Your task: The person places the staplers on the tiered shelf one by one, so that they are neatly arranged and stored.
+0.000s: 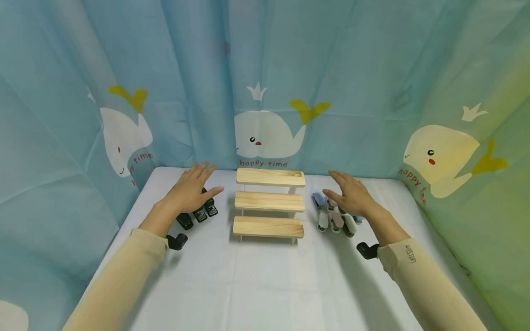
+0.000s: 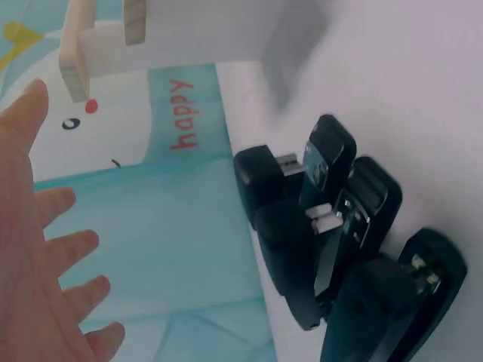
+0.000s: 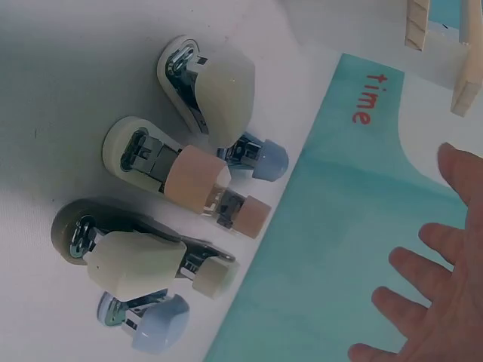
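Observation:
My left hand (image 1: 184, 193) hovers above a group of black staplers (image 1: 200, 214) on the left, its fingers spread and holding nothing. In the left wrist view, several black staplers (image 2: 283, 237) lie close together beneath it. Over on the right, my right hand (image 1: 355, 196) is held above several pastel staplers (image 1: 323, 220), fingers extended and apart from them. The right wrist view shows a pink stapler (image 3: 198, 179), cream ones such as the cream stapler (image 3: 226, 94), and a blue stapler (image 3: 162, 324). Between the hands stands a three-step wooden rack (image 1: 269, 201) with bare steps.
The staplers and rack stand on a white-covered table (image 1: 265, 285). Behind it hangs a blue curtain (image 1: 198, 115) with whale prints, close to the table's far edge. A greenish curtain (image 1: 492, 220) borders the right side. Dark wrist-camera mounts show by both sleeves.

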The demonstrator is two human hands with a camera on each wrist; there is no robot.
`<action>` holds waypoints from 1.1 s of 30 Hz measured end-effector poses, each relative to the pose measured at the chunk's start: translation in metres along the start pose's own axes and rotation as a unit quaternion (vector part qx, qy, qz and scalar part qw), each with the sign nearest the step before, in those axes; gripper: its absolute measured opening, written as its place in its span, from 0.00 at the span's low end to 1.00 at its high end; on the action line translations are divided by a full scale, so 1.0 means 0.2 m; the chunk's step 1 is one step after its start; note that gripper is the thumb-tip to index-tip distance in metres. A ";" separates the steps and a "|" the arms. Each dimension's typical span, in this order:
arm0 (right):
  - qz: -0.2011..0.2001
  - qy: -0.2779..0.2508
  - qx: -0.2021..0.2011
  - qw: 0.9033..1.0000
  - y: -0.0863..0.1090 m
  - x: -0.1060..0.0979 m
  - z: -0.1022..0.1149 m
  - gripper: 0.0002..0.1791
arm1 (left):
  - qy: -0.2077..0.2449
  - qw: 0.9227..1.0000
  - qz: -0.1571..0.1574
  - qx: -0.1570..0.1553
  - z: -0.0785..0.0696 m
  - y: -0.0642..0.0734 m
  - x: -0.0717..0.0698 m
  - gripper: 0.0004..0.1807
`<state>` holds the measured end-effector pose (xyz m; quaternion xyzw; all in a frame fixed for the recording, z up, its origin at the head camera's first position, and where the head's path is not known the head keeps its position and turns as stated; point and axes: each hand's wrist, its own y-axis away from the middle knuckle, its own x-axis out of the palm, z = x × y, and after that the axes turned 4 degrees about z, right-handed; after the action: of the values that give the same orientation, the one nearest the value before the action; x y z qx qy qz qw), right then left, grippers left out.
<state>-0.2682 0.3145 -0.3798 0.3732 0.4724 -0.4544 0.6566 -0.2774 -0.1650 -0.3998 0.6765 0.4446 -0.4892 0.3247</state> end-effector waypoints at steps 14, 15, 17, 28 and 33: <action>0.009 -0.005 -0.002 1.000 0.00 0.03 -0.02 0.42 | 0.084 0.996 -0.013 0.018 -0.04 0.08 0.14 0.46; 0.010 -0.006 -0.001 1.000 0.00 0.03 -0.02 0.42 | 0.089 0.996 -0.013 0.018 -0.05 0.09 0.15 0.46; 0.011 -0.007 0.000 1.000 0.00 0.04 -0.03 0.41 | 0.098 0.995 -0.015 0.023 -0.06 0.10 0.17 0.45; 0.014 -0.018 -0.001 1.000 0.00 0.07 -0.07 0.39 | 0.136 0.990 -0.025 0.041 -0.10 0.15 0.27 0.45; 0.017 -0.024 0.000 1.000 -0.01 0.10 -0.08 0.37 | 0.153 0.987 -0.025 0.046 -0.12 0.18 0.31 0.44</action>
<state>-0.2724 0.3244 -0.4031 0.3703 0.4496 -0.4521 0.6756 -0.2269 -0.1405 -0.4514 0.7463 0.4830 -0.4076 0.2086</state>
